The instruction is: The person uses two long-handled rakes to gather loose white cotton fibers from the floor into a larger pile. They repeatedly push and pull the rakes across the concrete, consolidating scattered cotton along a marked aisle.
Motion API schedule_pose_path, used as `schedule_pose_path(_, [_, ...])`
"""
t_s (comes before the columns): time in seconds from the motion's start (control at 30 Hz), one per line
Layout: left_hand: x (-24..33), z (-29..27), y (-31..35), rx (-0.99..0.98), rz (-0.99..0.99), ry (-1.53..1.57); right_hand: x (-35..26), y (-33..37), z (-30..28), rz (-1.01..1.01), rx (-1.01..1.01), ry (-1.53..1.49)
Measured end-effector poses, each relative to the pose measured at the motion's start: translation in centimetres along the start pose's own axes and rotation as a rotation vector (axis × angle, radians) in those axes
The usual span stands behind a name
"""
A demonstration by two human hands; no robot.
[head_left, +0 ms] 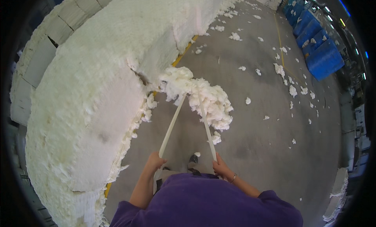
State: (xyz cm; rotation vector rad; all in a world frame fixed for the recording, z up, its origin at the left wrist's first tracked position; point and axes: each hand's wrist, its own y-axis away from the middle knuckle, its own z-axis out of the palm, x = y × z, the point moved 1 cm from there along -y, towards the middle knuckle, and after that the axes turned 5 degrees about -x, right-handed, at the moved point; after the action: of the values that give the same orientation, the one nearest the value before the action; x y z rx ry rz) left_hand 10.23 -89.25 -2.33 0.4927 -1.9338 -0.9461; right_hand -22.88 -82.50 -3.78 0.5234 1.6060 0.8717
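My left hand (156, 162) is closed round the near end of a long pale stick (172, 126). A second pale stick (206, 125) is gripped in my right hand (222, 167), which has a bracelet at its wrist. Both sticks slant away from me, and their far ends reach into a big loose clump of white cotton-like fluff (213, 102). I cannot tell whether that clump lies on the floor or is lifted. Its left part comes close to the base of a long bank of white fibre bales (117, 89).
Tufts of fluff (293, 91) are scattered over the grey floor (262, 172). A yellow line (184, 54) runs along the bales' foot. Blue cylindrical drums (323, 59) stand in a row at the far right. More bales (35, 60) are stacked behind on the left.
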Motion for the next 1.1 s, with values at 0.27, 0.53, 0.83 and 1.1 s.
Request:
schedule_pose_path(0.27, [5.9,-1.5,4.2,0.213,0.219,-0.081,-7.9,3.1,-1.9,-0.249,0.012,-0.084])
schedule_pose_path(0.53, [8.1,-10.2,6.2,0.447,0.452,0.062,-19.0,1.5,1.5,-0.549,0.033,0.151])
schedule_pose_path(0.83, [6.5,-29.9,3.4,0.463,0.365,0.339,-47.2,-8.9,2.7,-0.863,0.105,0.306])
schedule_pose_path(1.1, [-5.6,-36.6,8.1,0.460,0.146,0.361,-71.6,-11.1,13.0,-0.975,-0.001,0.369])
